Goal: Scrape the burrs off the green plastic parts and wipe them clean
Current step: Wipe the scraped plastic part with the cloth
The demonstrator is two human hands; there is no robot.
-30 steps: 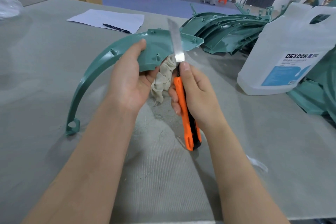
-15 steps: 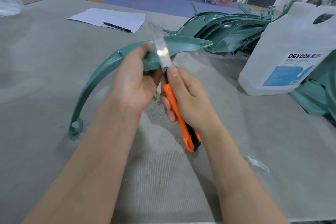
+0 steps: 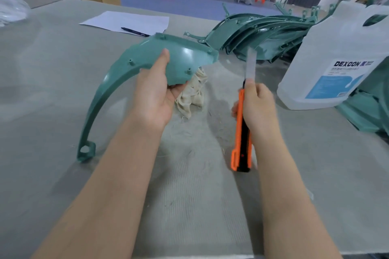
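Progress: mid-task, I judge | left hand (image 3: 156,95) grasps part (image 3: 147,63) and rag (image 3: 192,92) over table (image 3: 52,82) | right hand (image 3: 255,105) grasps knife (image 3: 242,130), blade apart | wiping left; pile (image 3: 263,31) far right

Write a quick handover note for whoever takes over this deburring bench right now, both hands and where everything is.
Left hand: grips the wide end of the curved green part, with a cloth bunched under it; the part's narrow end rests on the table.
Right hand: holds the orange utility knife, blade out, clear of the part.
More green parts are stacked at the back, beside the DEXCON jug.
Done: cannot tell how much of this part is scraped.
Left: finish scraping, wipe with the cloth, then do the stack.
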